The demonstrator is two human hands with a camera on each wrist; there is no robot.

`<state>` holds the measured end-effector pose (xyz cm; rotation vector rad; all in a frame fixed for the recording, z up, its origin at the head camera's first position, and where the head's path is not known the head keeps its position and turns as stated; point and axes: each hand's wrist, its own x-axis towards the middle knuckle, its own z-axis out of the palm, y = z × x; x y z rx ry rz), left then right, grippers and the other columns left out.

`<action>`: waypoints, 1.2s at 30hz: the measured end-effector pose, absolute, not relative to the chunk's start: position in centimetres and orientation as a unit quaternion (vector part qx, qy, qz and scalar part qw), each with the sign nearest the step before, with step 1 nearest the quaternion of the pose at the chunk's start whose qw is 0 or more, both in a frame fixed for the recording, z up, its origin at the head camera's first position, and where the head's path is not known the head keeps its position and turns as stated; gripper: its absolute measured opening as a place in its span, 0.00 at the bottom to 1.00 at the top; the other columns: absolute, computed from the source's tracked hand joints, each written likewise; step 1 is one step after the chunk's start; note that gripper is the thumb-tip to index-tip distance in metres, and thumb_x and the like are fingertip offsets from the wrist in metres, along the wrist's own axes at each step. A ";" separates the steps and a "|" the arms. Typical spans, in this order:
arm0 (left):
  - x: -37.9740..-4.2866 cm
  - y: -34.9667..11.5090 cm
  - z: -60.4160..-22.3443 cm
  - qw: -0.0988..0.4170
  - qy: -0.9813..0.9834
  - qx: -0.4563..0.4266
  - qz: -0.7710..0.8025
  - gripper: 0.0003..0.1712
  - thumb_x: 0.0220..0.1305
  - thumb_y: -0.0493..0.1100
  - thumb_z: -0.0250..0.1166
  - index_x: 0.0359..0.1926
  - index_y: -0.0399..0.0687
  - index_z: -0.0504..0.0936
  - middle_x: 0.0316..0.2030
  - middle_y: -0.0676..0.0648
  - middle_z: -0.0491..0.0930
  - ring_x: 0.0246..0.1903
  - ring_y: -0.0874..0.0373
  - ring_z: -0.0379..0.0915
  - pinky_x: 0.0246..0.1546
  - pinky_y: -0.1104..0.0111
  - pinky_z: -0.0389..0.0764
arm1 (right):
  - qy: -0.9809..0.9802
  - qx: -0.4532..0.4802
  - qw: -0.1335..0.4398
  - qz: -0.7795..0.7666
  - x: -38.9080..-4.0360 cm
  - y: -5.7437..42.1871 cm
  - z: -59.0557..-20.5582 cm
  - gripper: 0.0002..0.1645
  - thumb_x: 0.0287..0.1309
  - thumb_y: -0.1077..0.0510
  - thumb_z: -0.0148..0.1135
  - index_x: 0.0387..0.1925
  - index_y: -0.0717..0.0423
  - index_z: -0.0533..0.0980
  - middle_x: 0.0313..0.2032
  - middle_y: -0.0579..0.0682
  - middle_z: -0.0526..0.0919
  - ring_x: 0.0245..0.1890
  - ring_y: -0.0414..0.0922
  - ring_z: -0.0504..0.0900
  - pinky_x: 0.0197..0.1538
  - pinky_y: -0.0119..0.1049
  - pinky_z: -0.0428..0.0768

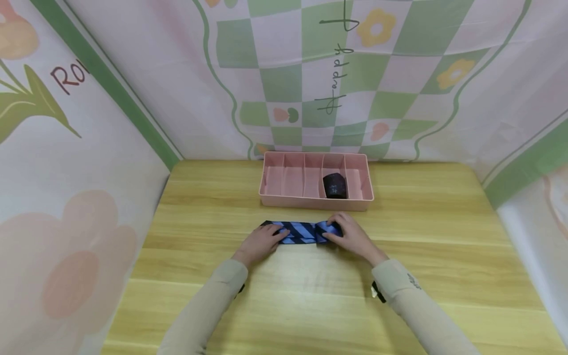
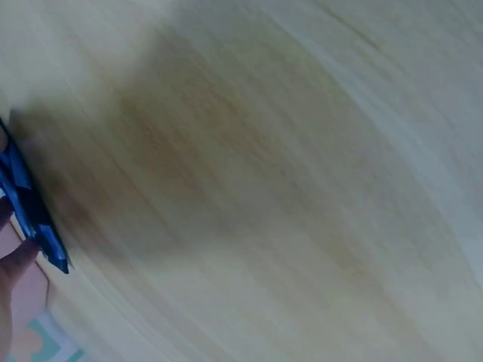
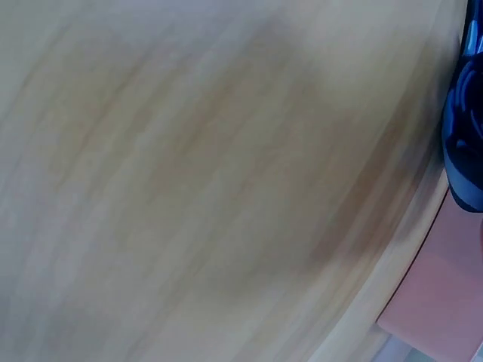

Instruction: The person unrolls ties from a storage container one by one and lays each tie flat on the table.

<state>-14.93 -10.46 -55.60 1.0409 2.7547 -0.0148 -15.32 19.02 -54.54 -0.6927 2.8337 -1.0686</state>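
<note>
A blue-and-black striped necktie (image 1: 299, 232) lies across the wooden table in the head view, flat on its left part and rolled at its right end. My left hand (image 1: 261, 242) rests on the flat left end, fingers laid over it. With thumb and fingers my right hand (image 1: 355, 238) holds the rolled end. In the left wrist view a strip of the necktie (image 2: 34, 215) shows at the left edge, fingertips against it. The right wrist view catches the coiled layers of the necktie (image 3: 462, 143) at its right edge.
Just behind the necktie stands a pink divided box (image 1: 306, 202). One of its compartments, right of the middle, holds a dark rolled item (image 1: 335, 186). A patterned curtain (image 1: 279, 79) hangs behind the wooden table (image 1: 306, 296).
</note>
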 end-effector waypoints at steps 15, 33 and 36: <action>-15.2 -10.5 -55.3 0.107 0.931 0.350 -0.005 0.26 0.73 0.46 0.49 0.70 0.62 0.63 0.68 0.49 0.66 0.67 0.51 0.63 0.72 0.54 0.61 | 0.883 -0.331 -0.073 -0.326 -15.5 19.3 -55.1 0.20 0.52 0.70 0.59 0.49 0.60 0.80 0.51 0.64 0.78 0.52 0.63 0.75 0.56 0.61 0.73; -15.1 -10.6 -55.3 0.102 0.934 0.340 -0.040 0.26 0.73 0.49 0.49 0.70 0.63 0.62 0.68 0.50 0.66 0.67 0.51 0.63 0.70 0.52 0.64 | 0.908 -0.246 -0.009 -0.339 -14.9 19.3 -55.0 0.07 0.53 0.58 0.68 0.35 0.53 0.80 0.51 0.60 0.78 0.54 0.59 0.74 0.59 0.59 0.72; -15.0 -10.6 -55.3 0.105 0.935 0.336 -0.040 0.26 0.73 0.49 0.49 0.70 0.64 0.62 0.68 0.50 0.65 0.67 0.51 0.62 0.69 0.51 0.64 | 0.905 -0.254 -0.023 -0.339 -14.9 19.3 -55.2 0.07 0.53 0.60 0.68 0.35 0.54 0.80 0.49 0.60 0.79 0.53 0.60 0.74 0.58 0.59 0.73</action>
